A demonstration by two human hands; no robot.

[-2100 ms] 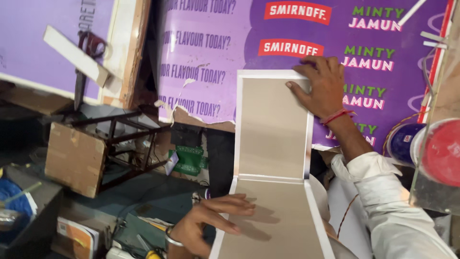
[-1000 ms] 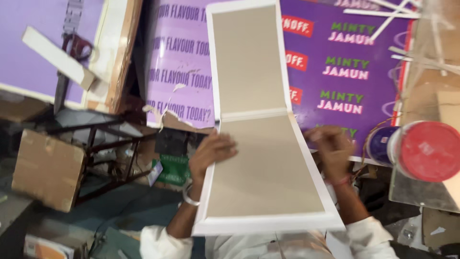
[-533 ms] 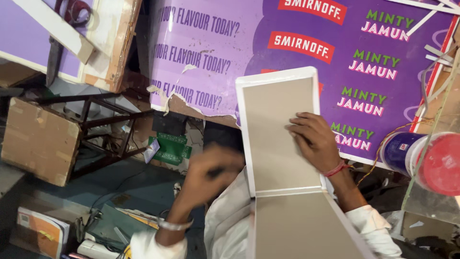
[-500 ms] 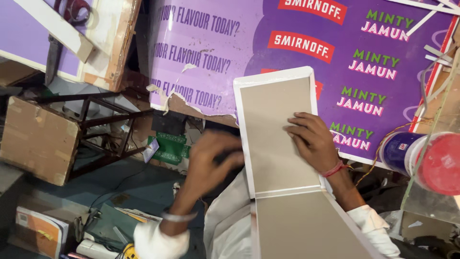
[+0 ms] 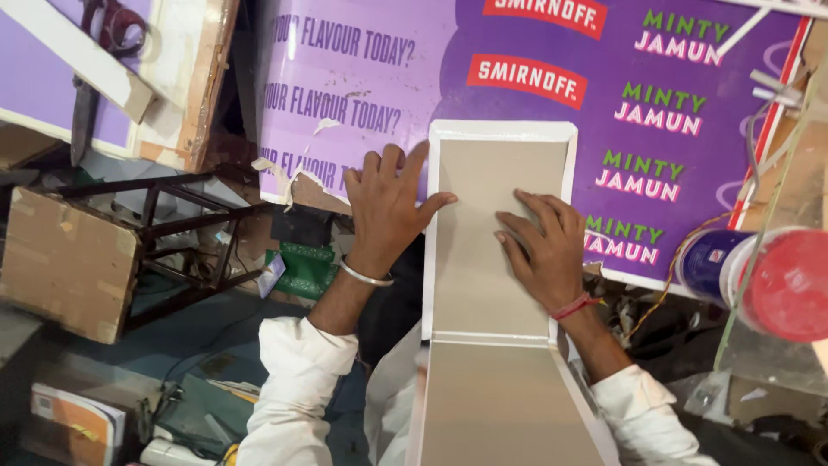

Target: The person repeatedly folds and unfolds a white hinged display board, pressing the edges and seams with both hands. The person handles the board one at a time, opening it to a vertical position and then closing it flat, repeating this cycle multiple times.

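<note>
A long white board [image 5: 483, 259] with raised white edges and a beige inner face lies in front of me, its far end on a purple printed banner [image 5: 535, 103]. A crease crosses it near my body. My left hand [image 5: 388, 207] rests flat with fingers spread against the board's left edge, a metal bangle on the wrist. My right hand [image 5: 542, 243] presses flat on the beige face near the right edge, a red thread around the wrist. Neither hand grips anything.
A can with a red lid [image 5: 759, 276] stands at the right beside clear panels. At the left are a dark metal frame stool [image 5: 164, 242] with a cardboard sheet [image 5: 65, 263], scissors [image 5: 99, 60] on a white-framed board, a green item [image 5: 302, 269], and a booklet [image 5: 73, 423].
The board was lifted and turned, then laid down on the banner. My left hand has come up from below to its left edge; my right hand stays pressed on its face.
</note>
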